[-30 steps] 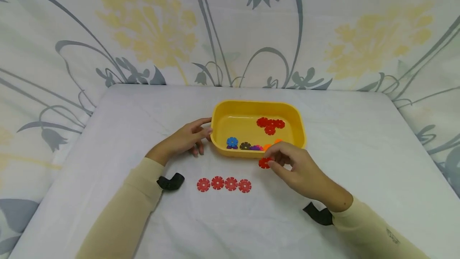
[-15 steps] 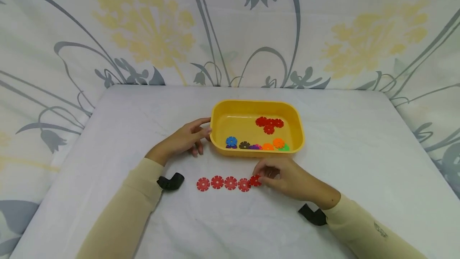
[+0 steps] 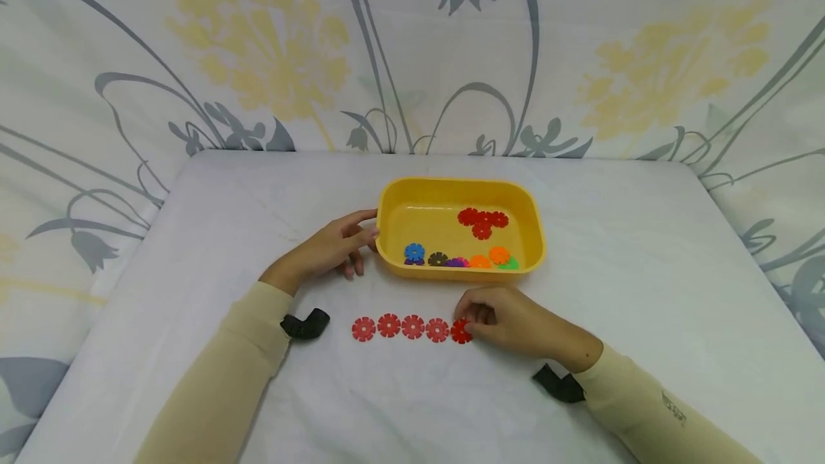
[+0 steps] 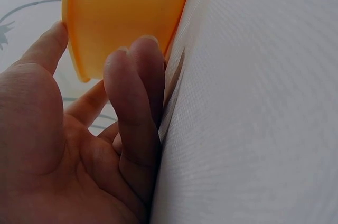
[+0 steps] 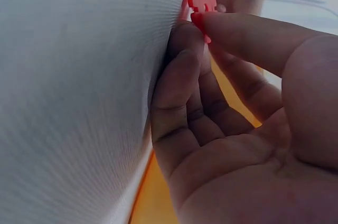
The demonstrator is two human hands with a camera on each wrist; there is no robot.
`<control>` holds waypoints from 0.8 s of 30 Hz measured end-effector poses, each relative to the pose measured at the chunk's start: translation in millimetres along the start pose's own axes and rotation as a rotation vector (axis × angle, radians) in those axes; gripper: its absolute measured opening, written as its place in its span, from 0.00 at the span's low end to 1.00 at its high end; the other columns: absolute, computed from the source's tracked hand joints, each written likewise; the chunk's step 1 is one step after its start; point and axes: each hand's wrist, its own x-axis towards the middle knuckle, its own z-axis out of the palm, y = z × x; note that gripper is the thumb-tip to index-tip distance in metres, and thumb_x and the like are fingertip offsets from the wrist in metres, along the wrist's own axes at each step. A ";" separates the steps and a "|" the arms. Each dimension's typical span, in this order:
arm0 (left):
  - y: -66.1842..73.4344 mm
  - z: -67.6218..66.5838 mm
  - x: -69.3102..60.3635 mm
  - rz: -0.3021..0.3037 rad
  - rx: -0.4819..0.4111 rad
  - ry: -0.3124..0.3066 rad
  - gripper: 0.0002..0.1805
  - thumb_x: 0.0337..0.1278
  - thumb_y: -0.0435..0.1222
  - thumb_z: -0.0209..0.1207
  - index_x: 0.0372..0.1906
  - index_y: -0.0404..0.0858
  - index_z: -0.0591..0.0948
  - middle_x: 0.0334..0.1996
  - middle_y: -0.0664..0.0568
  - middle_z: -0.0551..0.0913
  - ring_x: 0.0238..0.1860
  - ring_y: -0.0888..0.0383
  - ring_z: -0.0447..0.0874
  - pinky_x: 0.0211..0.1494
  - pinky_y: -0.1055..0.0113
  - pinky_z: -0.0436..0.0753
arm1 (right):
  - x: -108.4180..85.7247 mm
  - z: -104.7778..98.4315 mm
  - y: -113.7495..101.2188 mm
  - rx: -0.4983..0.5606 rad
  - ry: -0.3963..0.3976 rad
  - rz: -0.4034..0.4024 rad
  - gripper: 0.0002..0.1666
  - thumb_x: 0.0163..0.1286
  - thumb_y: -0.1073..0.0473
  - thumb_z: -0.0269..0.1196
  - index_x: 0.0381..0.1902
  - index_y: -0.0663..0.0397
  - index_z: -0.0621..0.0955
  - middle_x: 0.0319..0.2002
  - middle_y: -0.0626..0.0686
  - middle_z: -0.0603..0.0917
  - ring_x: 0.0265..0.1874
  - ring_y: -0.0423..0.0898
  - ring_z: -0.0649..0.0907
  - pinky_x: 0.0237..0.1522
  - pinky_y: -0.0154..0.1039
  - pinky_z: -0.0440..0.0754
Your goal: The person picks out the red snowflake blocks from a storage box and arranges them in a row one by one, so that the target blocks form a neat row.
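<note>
My right hand pinches a red notched plastic disc at the right end of a row. Several like red discs make up the rest of that row, lying on the white cloth. In the right wrist view the thumb bears on the red plastic, with the other fingers curled against the cloth. My left hand is beside the left end of a yellow tray. The left wrist view has its thumb touching the tray's rim, other fingers loosely bent.
Inside the tray lie several red discs, a blue disc, a dark disc and orange discs. A green one and purple ones show partly. Patterned fabric rises behind the table. Black straps sit at the wrists.
My right hand has brought the red disc from the tray's front edge down to the row's right end, then slightly lower, off the neighbouring disc. The left hand stays at the tray.
</note>
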 end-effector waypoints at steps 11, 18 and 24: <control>-0.4 -0.9 0.3 0.011 0.003 -0.003 0.34 0.72 0.56 0.52 0.78 0.55 0.59 0.51 0.45 0.79 0.26 0.53 0.80 0.32 0.66 0.84 | 3.2 2.9 1.1 -0.035 0.028 0.006 0.07 0.66 0.63 0.69 0.40 0.47 0.84 0.31 0.41 0.81 0.31 0.36 0.78 0.36 0.29 0.82; 0.8 -0.2 -0.9 0.023 0.012 0.002 0.34 0.72 0.56 0.52 0.78 0.55 0.59 0.51 0.44 0.79 0.26 0.53 0.80 0.32 0.66 0.84 | 4.0 2.6 0.0 -0.047 0.031 0.031 0.07 0.66 0.63 0.69 0.40 0.46 0.84 0.30 0.40 0.81 0.31 0.37 0.78 0.36 0.30 0.82; 0.4 -1.2 0.0 0.010 0.007 0.001 0.34 0.72 0.56 0.52 0.77 0.56 0.59 0.51 0.45 0.79 0.27 0.53 0.81 0.32 0.65 0.84 | 3.8 2.7 -0.1 -0.042 0.025 0.017 0.07 0.66 0.63 0.68 0.41 0.47 0.84 0.30 0.41 0.81 0.31 0.36 0.78 0.35 0.29 0.82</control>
